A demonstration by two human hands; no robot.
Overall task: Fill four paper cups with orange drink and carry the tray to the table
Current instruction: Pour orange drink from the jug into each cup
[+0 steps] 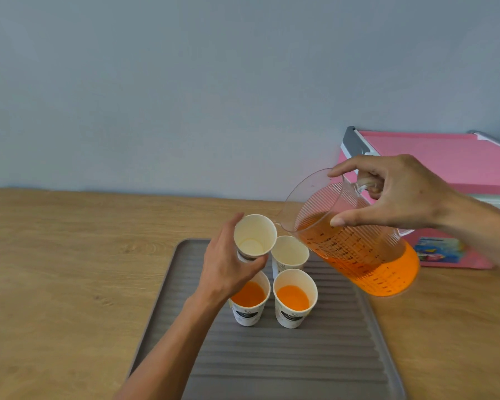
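Observation:
A grey ribbed tray (315, 356) lies on the wooden counter. On it stand two paper cups holding orange drink, one on the left (248, 298) and one on the right (294, 298), and behind them an empty paper cup (289, 252). My left hand (228, 267) holds another empty paper cup (254, 236) lifted and tilted above the tray. My right hand (401, 194) grips the handle of a clear measuring jug (358, 255) of orange drink, tipped with its spout close to the lifted cup's rim. No drink is flowing.
The wooden counter (70, 255) runs left and ends at a pale grey wall. A pink box with a grey-edged lid (445, 168) stands at the back right, behind the jug.

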